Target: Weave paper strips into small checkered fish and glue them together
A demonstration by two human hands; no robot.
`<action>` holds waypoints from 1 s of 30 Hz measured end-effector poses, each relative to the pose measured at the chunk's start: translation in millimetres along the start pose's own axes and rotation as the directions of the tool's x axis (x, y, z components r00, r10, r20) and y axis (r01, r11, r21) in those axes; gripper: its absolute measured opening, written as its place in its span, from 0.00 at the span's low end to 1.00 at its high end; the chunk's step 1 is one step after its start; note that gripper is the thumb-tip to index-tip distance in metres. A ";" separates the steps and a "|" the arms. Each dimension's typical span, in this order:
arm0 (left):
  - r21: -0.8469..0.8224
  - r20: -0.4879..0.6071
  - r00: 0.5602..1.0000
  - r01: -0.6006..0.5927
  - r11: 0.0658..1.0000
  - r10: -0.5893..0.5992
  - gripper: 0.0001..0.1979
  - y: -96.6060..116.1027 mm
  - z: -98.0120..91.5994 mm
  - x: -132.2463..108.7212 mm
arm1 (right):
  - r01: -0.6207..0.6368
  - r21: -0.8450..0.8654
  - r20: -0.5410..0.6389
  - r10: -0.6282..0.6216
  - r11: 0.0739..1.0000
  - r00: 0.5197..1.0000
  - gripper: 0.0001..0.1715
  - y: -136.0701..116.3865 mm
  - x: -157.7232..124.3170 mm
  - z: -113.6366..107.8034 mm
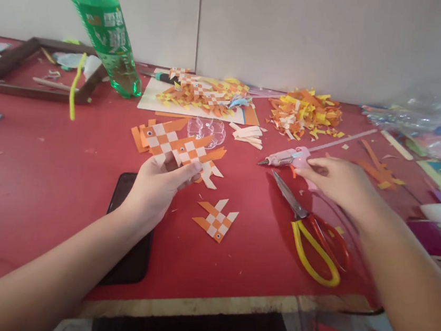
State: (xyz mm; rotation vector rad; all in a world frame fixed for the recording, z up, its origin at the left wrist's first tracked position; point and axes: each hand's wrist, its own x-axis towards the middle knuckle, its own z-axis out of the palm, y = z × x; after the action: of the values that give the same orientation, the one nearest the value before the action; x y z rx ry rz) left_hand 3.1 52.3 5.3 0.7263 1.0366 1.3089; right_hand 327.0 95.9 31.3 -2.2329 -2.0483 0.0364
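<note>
The person's two forearms are nearest the camera, one reaching in from the lower left of the frame, the other from the lower right. At centre, the left hand has its thumb and fingers clamped on an orange-and-white woven paper fish. A second woven fish overlaps it just left, behind the fingers; whether they grip this one too cannot be told. Right of centre, the right hand has its thumb and forefinger closed on the rear of a pink glue gun, whose nozzle points left towards the held fish, well apart from it. A lone woven fish lies in the lower middle, below the left fingertips and touched by neither hand.

The red table ends in a worn near edge across the lower frame, and red surface with tiny scraps spreads between that edge and the lone fish. Scissors lie under the right wrist; a black phone sits partly beneath the left forearm. Cut paper scraps bound the space at upper right.
</note>
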 end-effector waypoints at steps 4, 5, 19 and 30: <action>0.012 0.018 1.000 -0.010 1.000 0.009 0.06 -1.2 0.9 -0.4 | 0.133 0.004 -0.083 -0.132 0.991 0.988 0.15 -40.1 -22.2 -4.6; 0.013 0.023 1.000 -0.008 1.000 0.007 0.06 -0.9 1.5 -0.5 | 0.187 0.037 -0.070 -0.184 0.982 0.980 0.13 -53.0 -29.2 -4.6; -0.040 0.053 0.997 0.060 0.997 -0.058 0.05 7.5 0.7 -0.1 | 0.198 0.761 0.392 -0.681 0.618 0.619 0.12 -111.1 -67.1 3.5; -0.042 0.089 0.991 0.103 0.994 -0.099 0.05 4.7 1.8 -5.4 | -0.044 0.999 0.048 -0.129 0.032 0.991 0.06 -115.7 -63.8 19.6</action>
State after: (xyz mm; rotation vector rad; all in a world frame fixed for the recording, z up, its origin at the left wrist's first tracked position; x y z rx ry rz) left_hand 3.1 47.9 11.3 0.6814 0.9574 1.2005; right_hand 204.8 43.4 19.6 -1.1245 -1.2039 1.2567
